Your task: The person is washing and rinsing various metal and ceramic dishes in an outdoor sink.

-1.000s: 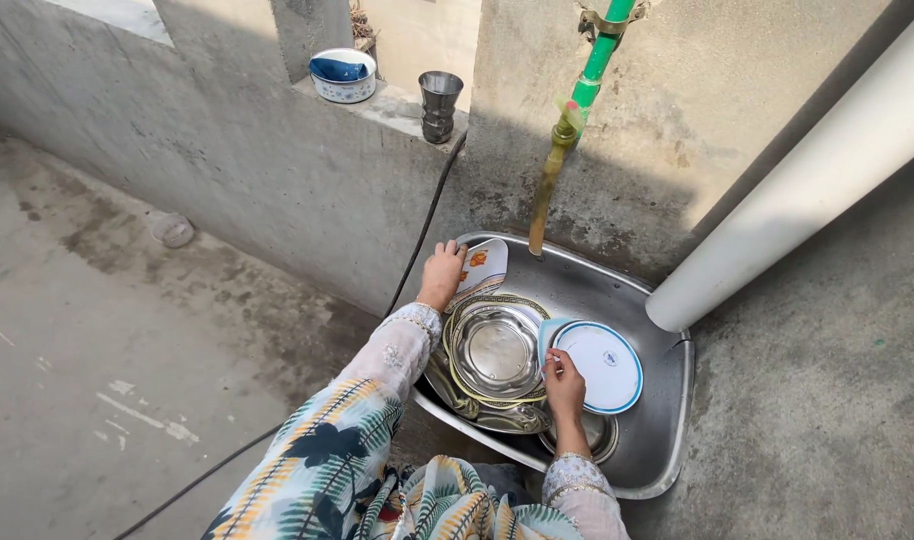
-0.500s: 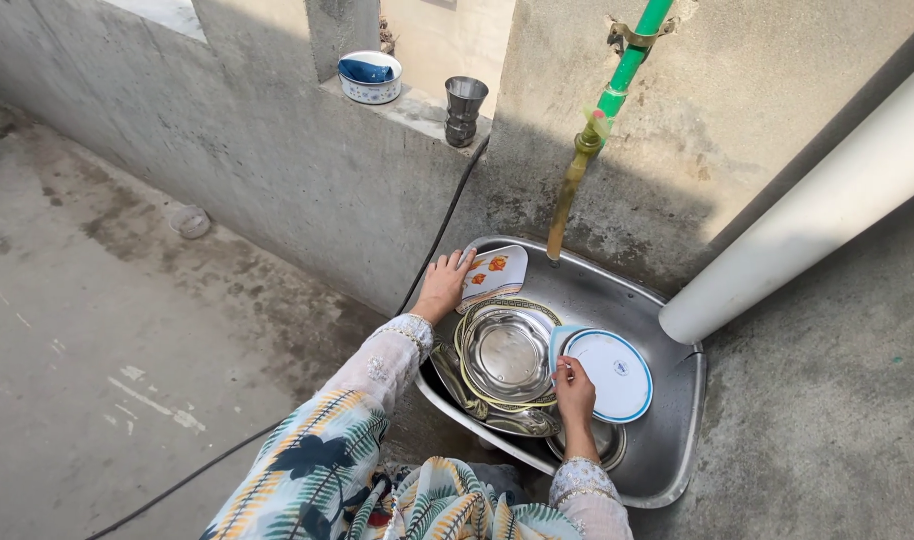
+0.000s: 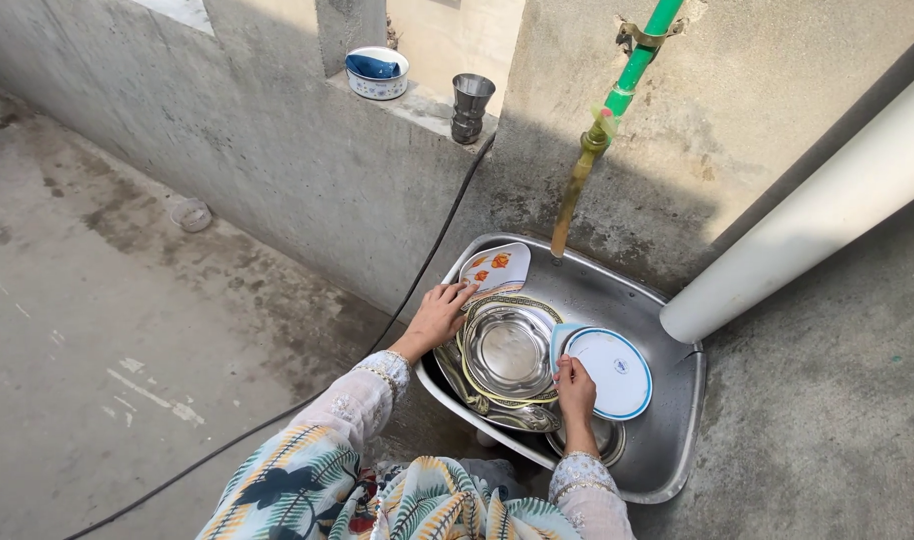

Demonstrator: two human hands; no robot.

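In the steel basin (image 3: pixel 667 440) set on the concrete floor against the wall, both arms reach down from patterned sleeves with beaded cuffs. The left hand (image 3: pixel 437 315) lies at the basin's near-left rim, fingers stretched forward and touching the lower edge of a white squarish plate (image 3: pixel 497 268) with orange flower prints, which leans at the back of the basin; whether the fingers pinch it cannot be told. The right hand (image 3: pixel 575 385) is closed on the left edge of a round white plate (image 3: pixel 609 372) with a blue rim, held tilted over the basin's right half. The hands are apart, and between them sits a shiny round steel dish (image 3: pixel 507 350), nested in a plate with a yellow patterned border. Above the basin's back edge hangs a brass tap (image 3: pixel 575 195) on a green pipe (image 3: pixel 637 62).
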